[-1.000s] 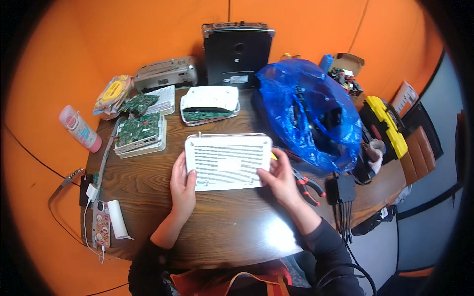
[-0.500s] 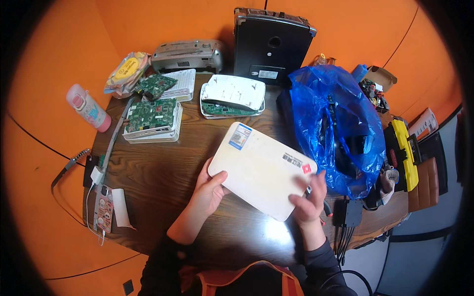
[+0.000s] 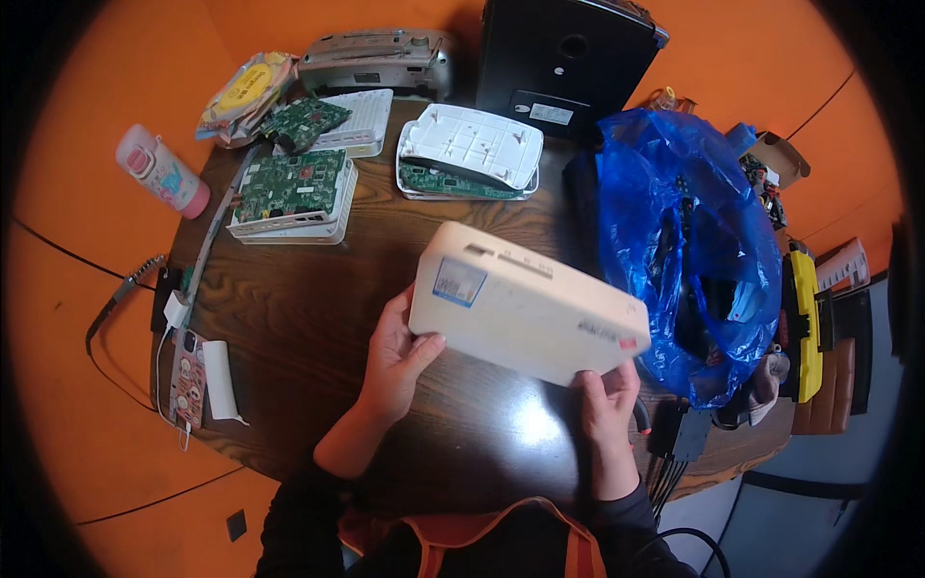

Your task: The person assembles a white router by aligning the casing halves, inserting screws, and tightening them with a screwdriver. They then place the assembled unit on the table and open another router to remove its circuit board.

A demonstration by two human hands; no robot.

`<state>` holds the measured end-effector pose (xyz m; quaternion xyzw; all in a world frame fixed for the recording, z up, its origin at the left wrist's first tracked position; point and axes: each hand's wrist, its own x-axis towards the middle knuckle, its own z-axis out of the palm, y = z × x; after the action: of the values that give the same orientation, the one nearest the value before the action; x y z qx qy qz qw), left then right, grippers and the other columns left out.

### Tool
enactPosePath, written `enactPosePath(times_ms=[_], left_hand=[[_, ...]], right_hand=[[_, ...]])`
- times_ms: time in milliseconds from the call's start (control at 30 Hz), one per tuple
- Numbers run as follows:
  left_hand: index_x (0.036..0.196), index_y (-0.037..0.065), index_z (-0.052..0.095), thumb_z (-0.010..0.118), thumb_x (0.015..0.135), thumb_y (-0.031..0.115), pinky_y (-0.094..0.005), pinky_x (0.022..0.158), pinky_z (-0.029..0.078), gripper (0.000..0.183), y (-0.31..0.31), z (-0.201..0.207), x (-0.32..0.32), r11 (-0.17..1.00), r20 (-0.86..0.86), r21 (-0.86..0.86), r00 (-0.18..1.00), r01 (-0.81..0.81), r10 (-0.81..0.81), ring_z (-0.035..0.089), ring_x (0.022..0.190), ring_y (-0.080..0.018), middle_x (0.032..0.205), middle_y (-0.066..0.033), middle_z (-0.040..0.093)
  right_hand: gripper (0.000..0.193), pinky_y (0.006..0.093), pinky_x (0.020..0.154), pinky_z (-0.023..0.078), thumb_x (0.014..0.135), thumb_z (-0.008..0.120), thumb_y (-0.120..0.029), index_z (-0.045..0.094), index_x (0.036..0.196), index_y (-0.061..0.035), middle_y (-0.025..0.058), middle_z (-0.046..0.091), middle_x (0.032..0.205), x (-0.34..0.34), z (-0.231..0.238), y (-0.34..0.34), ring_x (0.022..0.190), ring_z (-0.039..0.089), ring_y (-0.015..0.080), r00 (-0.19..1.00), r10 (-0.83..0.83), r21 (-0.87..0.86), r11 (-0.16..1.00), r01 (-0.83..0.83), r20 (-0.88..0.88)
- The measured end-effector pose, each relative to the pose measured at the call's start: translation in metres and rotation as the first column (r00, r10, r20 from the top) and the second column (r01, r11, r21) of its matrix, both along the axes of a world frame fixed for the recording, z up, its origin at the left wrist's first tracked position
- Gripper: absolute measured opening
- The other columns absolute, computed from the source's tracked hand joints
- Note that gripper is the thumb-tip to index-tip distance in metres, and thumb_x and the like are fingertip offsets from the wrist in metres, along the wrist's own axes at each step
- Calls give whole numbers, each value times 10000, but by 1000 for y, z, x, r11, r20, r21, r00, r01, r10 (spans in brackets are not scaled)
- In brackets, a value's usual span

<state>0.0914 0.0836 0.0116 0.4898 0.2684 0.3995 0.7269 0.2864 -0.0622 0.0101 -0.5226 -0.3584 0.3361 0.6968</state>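
A flat white plastic device box (image 3: 525, 313), shaped like a set-top box or router, is held above the wooden table. It is tilted so that a long edge with port openings shows along its far side. A blue-bordered label is stuck near its left end, and a small red mark sits at the right corner. My left hand (image 3: 397, 361) grips the left end, thumb on the labelled face. At the lower right corner, my right hand (image 3: 609, 400) pinches the box between thumb and fingers.
Opened white casings with green circuit boards (image 3: 294, 188) stand at the far left, and another opened casing (image 3: 470, 144) at far centre. A blue plastic bag (image 3: 689, 260) bulges on the right. Left: a bottle (image 3: 164, 173) and a phone (image 3: 190, 380). Beside the right forearm lies a black cable box (image 3: 679, 433).
The box has tipped, bringing its port edge into view. My right fingers have moved from over the face to grip the corner. The whole view has shifted slightly.
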Motion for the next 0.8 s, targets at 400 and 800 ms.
enactPosePath(times_ms=[400,800], left_hand=[[1422,133,7,661,750,105,-508,1037,249,939,-5,0,-9,976,333,-57,926,210,-180,197,1330,-309,1436,-113,165],[1371,154,155,723,695,350,-436,1047,243,904,-17,0,-9,934,467,-300,883,194,-34,275,1277,-223,1343,-42,296]], right_hand=[[330,422,973,376,785,660,-157,561,1052,9,224,540,1163,-1,0,13,1132,499,319,943,-86,-15,995,96,321],[380,434,999,333,729,678,-80,579,1096,-68,229,360,1352,-10,-4,17,1231,392,359,826,65,24,995,-95,560]])
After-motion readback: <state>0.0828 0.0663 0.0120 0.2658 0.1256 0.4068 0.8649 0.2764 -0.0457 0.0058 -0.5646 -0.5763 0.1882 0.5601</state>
